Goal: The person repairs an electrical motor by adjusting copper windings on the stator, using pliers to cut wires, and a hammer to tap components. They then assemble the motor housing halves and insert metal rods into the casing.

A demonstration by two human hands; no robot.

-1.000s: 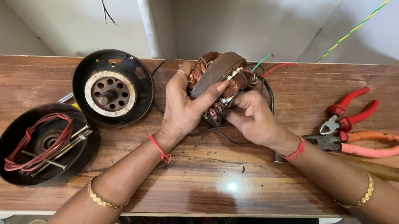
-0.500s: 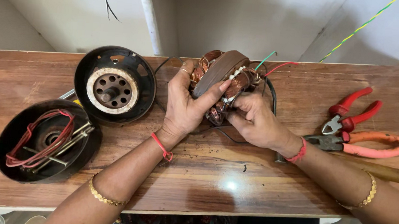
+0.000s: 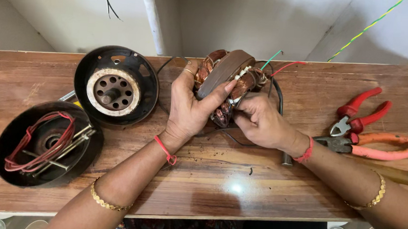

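Copper-wound stator [image 3: 225, 85] lifted off worktop [image 3: 237, 179], left hand [image 3: 190, 106] in closed grip round its rim, right hand [image 3: 261, 123] pinching its windings; motor already apart, both black housing shells [image 3: 115, 84] lying aside, reassembly undone.

Both hands [image 3: 192, 110] [image 3: 261, 123] raised together, fingers [image 3: 217, 92] curled.

Lower half of wound stator [image 3: 225, 85] is concealed by both hands; right hand [image 3: 261, 123] fingertips are hidden beneath it
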